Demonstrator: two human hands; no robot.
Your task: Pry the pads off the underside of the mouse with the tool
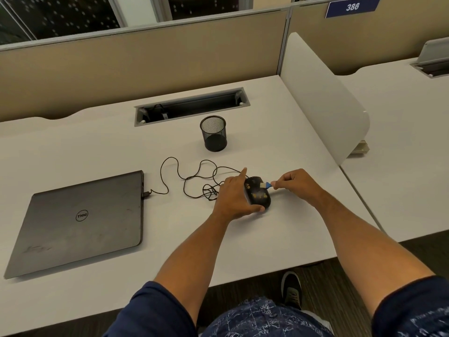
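Observation:
A black wired mouse (258, 193) lies upside down on the white desk, its underside showing yellowish marks. My left hand (232, 198) grips it from the left, thumb under its near end and index finger stretched past its far end. My right hand (297, 183) pinches a small blue tool (266, 185), whose pale tip touches the far part of the underside. The pads themselves are too small to make out.
The mouse cable (194, 181) loops leftward to a closed Dell laptop (80, 220). A black mesh pen cup (213, 133) stands behind the mouse, in front of a cable slot (192, 105). A white divider panel (323, 98) borders the desk's right side.

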